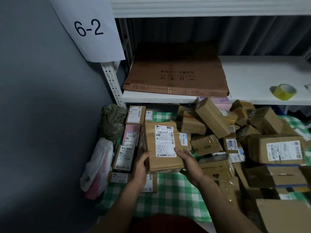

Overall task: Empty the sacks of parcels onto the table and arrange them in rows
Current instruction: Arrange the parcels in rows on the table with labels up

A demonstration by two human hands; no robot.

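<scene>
Paper sign "6-2" (87, 28) on grey wall (42, 98); flattened cardboard (176, 73), yellow tape roll (283, 91) on white shelf (252, 73).

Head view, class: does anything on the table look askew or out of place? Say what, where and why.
Yes. The long brown box leans tilted atop the jumbled heap of parcels on the right, unlike the flat column of parcels at the left. The left hand and right hand grip a labelled parcel, not yet laid down.
</scene>
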